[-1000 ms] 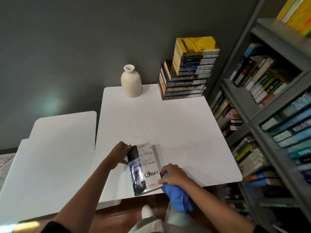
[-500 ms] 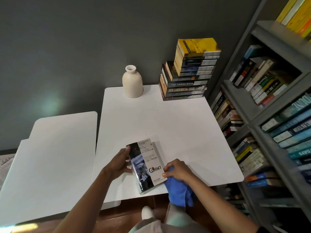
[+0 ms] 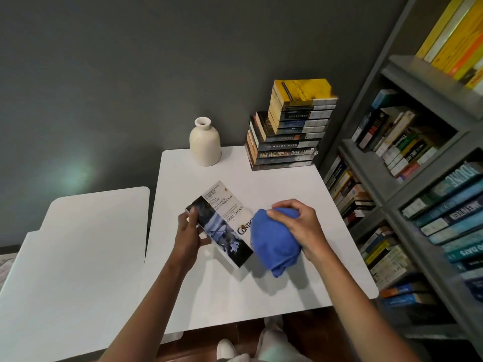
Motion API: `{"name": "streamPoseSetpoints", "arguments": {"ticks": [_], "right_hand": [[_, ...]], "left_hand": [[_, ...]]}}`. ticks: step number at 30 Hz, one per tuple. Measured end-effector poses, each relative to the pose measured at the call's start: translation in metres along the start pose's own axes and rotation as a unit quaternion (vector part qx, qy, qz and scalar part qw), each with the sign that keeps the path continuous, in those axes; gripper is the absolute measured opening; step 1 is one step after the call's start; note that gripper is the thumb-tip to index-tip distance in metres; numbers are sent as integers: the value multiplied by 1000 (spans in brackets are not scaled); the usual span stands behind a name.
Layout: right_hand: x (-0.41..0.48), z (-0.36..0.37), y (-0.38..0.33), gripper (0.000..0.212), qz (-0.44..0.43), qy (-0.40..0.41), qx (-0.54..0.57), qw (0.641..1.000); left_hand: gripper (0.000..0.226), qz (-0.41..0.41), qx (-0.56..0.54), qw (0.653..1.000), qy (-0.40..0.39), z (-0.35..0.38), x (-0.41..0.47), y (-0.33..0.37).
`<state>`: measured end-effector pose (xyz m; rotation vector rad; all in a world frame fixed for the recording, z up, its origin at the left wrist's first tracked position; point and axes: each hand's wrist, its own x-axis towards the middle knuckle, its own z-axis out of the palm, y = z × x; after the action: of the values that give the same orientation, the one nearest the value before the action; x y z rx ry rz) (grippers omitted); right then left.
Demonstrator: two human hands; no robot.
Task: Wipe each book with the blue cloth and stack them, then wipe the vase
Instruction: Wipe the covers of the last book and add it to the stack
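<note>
**A:** From the head camera, how do the hands sit?

**B:** Both forearms reach up from the bottom edge toward the centre. The left hand (image 3: 189, 237) grips the long left edge of a white and dark-blue paperback book (image 3: 224, 226), thumb laid on the cover near its upper left corner and fingers curled beneath. The right hand (image 3: 298, 226) sits just right of centre, fingers curled down over a bunched blue cloth (image 3: 274, 244) and clutching it from above.

**A:** Where is the book against that grip?

**B:** It slants from upper left to lower right over the white square table (image 3: 261, 296), between the two hands. The cloth overlaps the cover's lower right part. Whether the book rests on the table I cannot tell.

**A:** Any writing?

**B:** The cover reads "CARL SAGAN" and "CONTAC", with the last letter under the cloth. Smaller lines say "JODIE FOSTER" and "MATTHEW McCONAUGHEY".

**A:** And further up the frame?

**B:** A cream ceramic vase (image 3: 205, 143) stands upright at the table's far edge. Right of it is a stack of paperback books (image 3: 287, 131), with spines reading "NEVERWHERE", "THE HONDA MYTH" and "JOHN SANDFORD". A grey bookshelf (image 3: 418, 205) fills the right side, and a second white table (image 3: 78, 257) sits at lower left.
</note>
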<state>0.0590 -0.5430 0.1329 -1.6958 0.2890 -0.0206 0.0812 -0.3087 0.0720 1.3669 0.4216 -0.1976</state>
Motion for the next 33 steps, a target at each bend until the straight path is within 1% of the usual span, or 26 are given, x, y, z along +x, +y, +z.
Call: {"name": "streamPoseSetpoints", "arguments": {"ticks": [2,4,5,7,11,12,14,16,17,18,20,22,23,25,28,29,30,33], "right_hand": [[-6,21,6,16,-89,-2,-60,994],[-19,37,23,25,-140,-12,-179,974],[-25,41,32,30,-152,-16,-237,959],[-27,39,44,32,-184,-2,-320,929],[-10,35,41,38,-196,64,-400,893],[-9,40,36,35,-208,75,-409,885],[-17,55,31,32,-256,68,-415,870],[-31,60,33,37,-294,24,-410,863],[-37,55,35,35,-301,3,-413,859],[-38,47,38,31,-300,-2,-421,856],[-27,29,38,25,-269,37,-432,860],[-10,21,30,22,-224,86,-429,871],[-3,25,24,23,-221,94,-430,870],[-5,45,11,24,-262,90,-433,857],[-31,60,14,29,-326,25,-425,844],[-37,54,18,29,-325,8,-422,846],[-37,43,23,28,-313,6,-420,852],[-16,17,25,24,-247,69,-416,872]], "left_hand": [[35,7,-4,1000,11,11,-1,3],[43,9,-9,1000,23,18,-1,5],[46,9,-11,999,29,20,0,5],[48,12,-17,999,39,20,-2,5],[45,5,-16,999,48,23,-8,1],[44,4,-17,998,52,26,-9,3],[43,7,-28,998,57,31,-8,10],[41,14,-38,997,65,33,-7,15],[39,15,-40,997,71,32,-7,17],[35,17,-39,997,72,30,-7,18],[33,21,-26,998,57,27,-9,17],[39,18,-19,999,39,29,-13,17],[41,19,-22,999,35,33,-15,18],[39,24,-30,999,37,41,-18,23],[32,37,-37,998,42,45,-17,29],[31,38,-39,998,44,43,-16,30],[30,38,-36,998,44,40,-16,29],[32,44,-15,999,25,37,-21,27]]}}
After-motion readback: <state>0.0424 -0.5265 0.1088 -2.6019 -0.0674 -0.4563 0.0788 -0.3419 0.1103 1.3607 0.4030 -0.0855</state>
